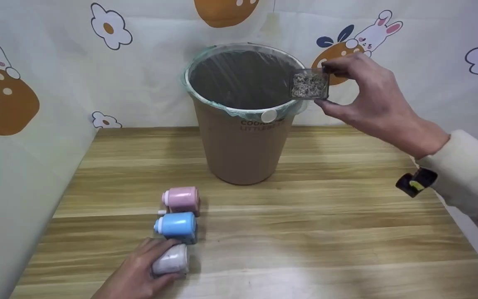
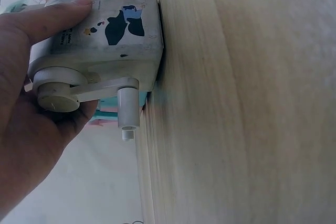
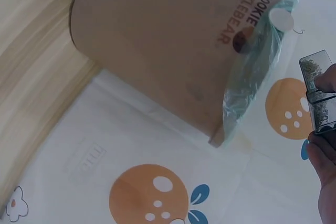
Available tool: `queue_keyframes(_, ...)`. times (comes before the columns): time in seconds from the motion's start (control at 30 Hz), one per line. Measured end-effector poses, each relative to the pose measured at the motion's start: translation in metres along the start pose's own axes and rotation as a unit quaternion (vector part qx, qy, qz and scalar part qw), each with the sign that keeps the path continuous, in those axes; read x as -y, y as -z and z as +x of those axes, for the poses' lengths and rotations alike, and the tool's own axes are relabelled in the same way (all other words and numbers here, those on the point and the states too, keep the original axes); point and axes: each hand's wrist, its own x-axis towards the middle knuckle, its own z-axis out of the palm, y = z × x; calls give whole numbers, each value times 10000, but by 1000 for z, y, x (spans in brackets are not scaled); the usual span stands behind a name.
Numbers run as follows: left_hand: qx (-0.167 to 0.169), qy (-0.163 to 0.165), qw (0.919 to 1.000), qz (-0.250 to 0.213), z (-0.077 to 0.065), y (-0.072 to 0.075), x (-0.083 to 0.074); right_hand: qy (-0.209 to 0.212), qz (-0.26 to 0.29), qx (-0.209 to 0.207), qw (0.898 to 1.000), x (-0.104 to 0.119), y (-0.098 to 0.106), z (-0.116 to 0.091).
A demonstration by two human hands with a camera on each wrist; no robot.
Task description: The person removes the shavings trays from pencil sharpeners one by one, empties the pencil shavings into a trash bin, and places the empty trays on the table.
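My right hand [image 1: 376, 95] pinches a small clear shavings drawer [image 1: 309, 85] between thumb and fingers, at the right rim of a brown trash bin [image 1: 243, 149]. Grey pencil shavings lie in the drawer. At the front left of the table, my left hand [image 1: 137, 268] grips a white hand-crank pencil sharpener [image 1: 172, 261]. Its crank handle [image 2: 128, 107] and a dark printed picture show in the left wrist view. Just behind it on the table stand a blue sharpener [image 1: 177, 224] and a pink sharpener [image 1: 183, 198].
A thin greenish bag [image 3: 252, 77] lines the trash bin and folds over its rim. The bin stands at the back of the wooden table [image 1: 326, 216], near a wall covering [image 1: 152, 83] printed with rabbits and flowers.
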Motion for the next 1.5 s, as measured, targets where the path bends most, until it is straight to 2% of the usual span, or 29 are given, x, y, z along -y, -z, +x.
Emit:
queue_keyframes(0.33, 244, 261, 9993, -82, 0, 2, -1, 4, 61, 3, 10000, 2, -1, 34)
queue_keyframes(0.5, 295, 311, 9990, -100, 0, 2, -2, 67, -97, 130, 9998, 2, -3, 45)
queue_keyframes(0.77, 377, 530, 9976, -236, 1, 4, -5, 395, -395, 275, 9981, 5, -12, 58)
queue_keyframes(1.0, 219, 197, 9992, -260, 1, 2, -1, 578, -496, 344, 9965, 11, -20, 62)
queue_keyframes(1.23, 269, 196, 9990, -283, 2, 3, -1, 935, -912, 398, 9906, 13, -28, 63)
queue_keyframes(1.37, 199, 114, 9996, -179, 2, 3, 0, 1303, -1131, 314, 9845, 13, -34, 63)
queue_keyframes(1.5, 204, 144, 9996, -119, 2, 3, 0, 1585, -1113, 261, 9807, 13, -42, 62)
